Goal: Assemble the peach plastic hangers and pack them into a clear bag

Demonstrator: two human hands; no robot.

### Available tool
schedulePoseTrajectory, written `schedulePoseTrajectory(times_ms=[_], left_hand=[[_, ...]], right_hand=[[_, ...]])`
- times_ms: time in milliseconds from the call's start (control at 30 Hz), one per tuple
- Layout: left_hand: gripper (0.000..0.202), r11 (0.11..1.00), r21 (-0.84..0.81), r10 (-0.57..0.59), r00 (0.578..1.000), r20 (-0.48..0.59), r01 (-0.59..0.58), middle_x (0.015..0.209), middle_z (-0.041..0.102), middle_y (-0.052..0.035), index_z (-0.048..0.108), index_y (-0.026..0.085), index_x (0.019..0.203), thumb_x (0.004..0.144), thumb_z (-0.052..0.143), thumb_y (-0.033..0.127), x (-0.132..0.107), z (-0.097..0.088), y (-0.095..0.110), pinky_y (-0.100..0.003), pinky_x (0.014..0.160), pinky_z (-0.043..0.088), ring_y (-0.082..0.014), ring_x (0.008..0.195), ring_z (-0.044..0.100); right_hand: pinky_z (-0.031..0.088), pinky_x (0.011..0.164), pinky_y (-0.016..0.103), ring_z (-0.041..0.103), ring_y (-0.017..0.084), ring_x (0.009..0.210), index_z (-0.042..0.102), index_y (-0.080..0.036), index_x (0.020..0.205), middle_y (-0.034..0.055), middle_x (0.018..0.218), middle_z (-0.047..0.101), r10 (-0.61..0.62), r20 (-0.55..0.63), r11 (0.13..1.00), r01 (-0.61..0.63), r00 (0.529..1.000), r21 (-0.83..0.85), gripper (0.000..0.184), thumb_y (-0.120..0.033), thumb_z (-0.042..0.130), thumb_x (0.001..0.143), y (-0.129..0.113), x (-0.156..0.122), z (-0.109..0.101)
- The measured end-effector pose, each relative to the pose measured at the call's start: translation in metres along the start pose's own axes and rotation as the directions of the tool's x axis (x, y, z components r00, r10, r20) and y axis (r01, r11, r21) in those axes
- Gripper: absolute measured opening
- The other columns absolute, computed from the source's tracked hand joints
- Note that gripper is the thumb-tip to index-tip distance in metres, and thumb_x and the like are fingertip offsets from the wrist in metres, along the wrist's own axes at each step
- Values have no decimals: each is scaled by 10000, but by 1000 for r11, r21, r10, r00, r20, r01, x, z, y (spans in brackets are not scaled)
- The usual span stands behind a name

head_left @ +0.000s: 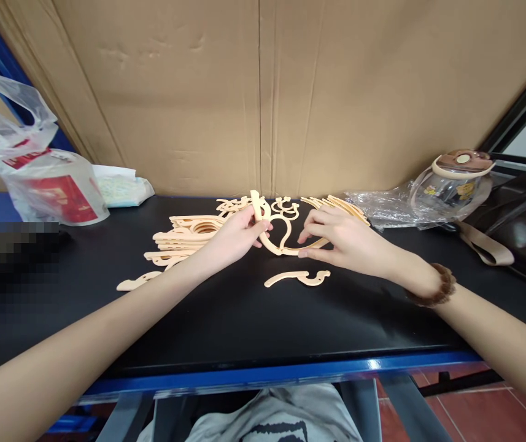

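My left hand [237, 236] is closed around one end of a thin, curved, pale wooden cut-out piece [275, 244], holding it just above the black table [226, 319]. My right hand [343, 240] pinches the other end of the same piece. Just in front of my hands a loose scroll-shaped wooden piece [297, 278] lies flat. A stack of similar pale wooden pieces [189, 236] spreads out to the left behind my left hand, and more pieces [340, 205] lie behind my right hand.
A clear plastic bag with a red-labelled pack [46, 190] stands at the far left beside a tissue pack [119, 187]. A clear lidded jug [453, 184] on crumpled plastic and a dark bag [520, 221] sit at the right. A cardboard wall [263, 92] closes the back.
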State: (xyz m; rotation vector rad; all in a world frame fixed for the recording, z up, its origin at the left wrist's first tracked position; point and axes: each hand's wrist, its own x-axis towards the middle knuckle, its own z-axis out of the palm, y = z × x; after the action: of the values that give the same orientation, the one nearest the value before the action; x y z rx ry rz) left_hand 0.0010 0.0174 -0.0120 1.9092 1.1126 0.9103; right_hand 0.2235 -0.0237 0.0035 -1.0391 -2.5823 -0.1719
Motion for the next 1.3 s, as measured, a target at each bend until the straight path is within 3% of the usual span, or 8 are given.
schedulePoseTrajectory(times_ms=[233, 400, 533, 767, 900, 1100, 1200, 1300], left_hand=[[67, 997, 81, 7, 996, -92, 1, 788, 545, -4, 486, 183, 920, 887, 496, 240, 1, -6, 4, -232, 488, 470, -116, 609, 546], [319, 992, 123, 29, 997, -75, -19, 804, 585, -3, 435, 196, 1173, 868, 508, 251, 0, -7, 0, -251, 498, 456, -139, 605, 575], [304, 944, 320, 86, 996, -29, -73, 923, 637, -49, 517, 189, 1144, 859, 490, 291, -1, -5, -7, -301, 638, 473, -184, 727, 618], [443, 795, 605, -29, 992, 125, -53, 810, 673, -36, 501, 189, 1288, 886, 476, 373, -16, 5, 8, -307, 619, 444, -232, 685, 644], [319, 623, 755, 100, 979, 180, -202, 1088, 647, -100, 593, 182, 1185, 909, 459, 270, -18, 6, 10, -345, 805, 461, -275, 1005, 614], [397, 560, 764, 135, 945, 298, -321, 1154, 614, -96, 564, 183, 1267, 921, 382, 112, -15, 3, -3, -370, 917, 440, -254, 1111, 548], [466, 565, 751, 165, 938, 304, -343, 1190, 589, -93, 529, 164, 1306, 886, 372, 37, -14, 4, -3, -360, 936, 428, -238, 1128, 526], [406, 546, 739, 247, 919, 307, -394, 1184, 583, -81, 559, 157, 1262, 910, 376, 70, -16, 9, 3, -361, 939, 419, -225, 1098, 518]], right_hand=[[362, 772, 330, 556, 171, 739, 704, -210, 852, -9, 681, 620, -37, 239, 996, 15, 970, 93, 265, -465, 645, 817, -13, -7, -8], [377, 727, 308, 538, 144, 664, 717, -236, 850, -32, 641, 595, -33, 288, 994, 1, 957, 110, 109, -262, 625, 796, -5, -10, -10], [357, 586, 263, 478, 115, 582, 665, -207, 732, -35, 615, 538, 55, 276, 977, -109, 959, 181, 108, -227, 574, 787, 2, -8, -23], [401, 587, 258, 503, 116, 631, 577, -174, 768, -16, 678, 561, 252, 135, 798, -285, 958, 532, 171, -327, 541, 835, 26, -3, -18], [484, 662, 282, 551, 127, 700, 596, -156, 778, 16, 764, 592, 367, 187, 656, -396, 911, 642, 137, -292, 595, 793, 32, 1, -6], [540, 658, 281, 599, 135, 692, 594, -134, 935, 45, 757, 638, 536, 290, 430, -552, 793, 715, 286, -315, 710, 747, 34, 2, 1], [550, 644, 282, 611, 139, 640, 414, -131, 1299, 25, 713, 665, 634, 291, 347, -600, 716, 721, 703, -251, 764, 702, 37, 0, 4], [549, 647, 273, 609, 130, 628, 226, -176, 1461, -9, 705, 661, 626, 246, 367, -558, 740, 744, 914, -246, 751, 716, 40, -2, 5]])
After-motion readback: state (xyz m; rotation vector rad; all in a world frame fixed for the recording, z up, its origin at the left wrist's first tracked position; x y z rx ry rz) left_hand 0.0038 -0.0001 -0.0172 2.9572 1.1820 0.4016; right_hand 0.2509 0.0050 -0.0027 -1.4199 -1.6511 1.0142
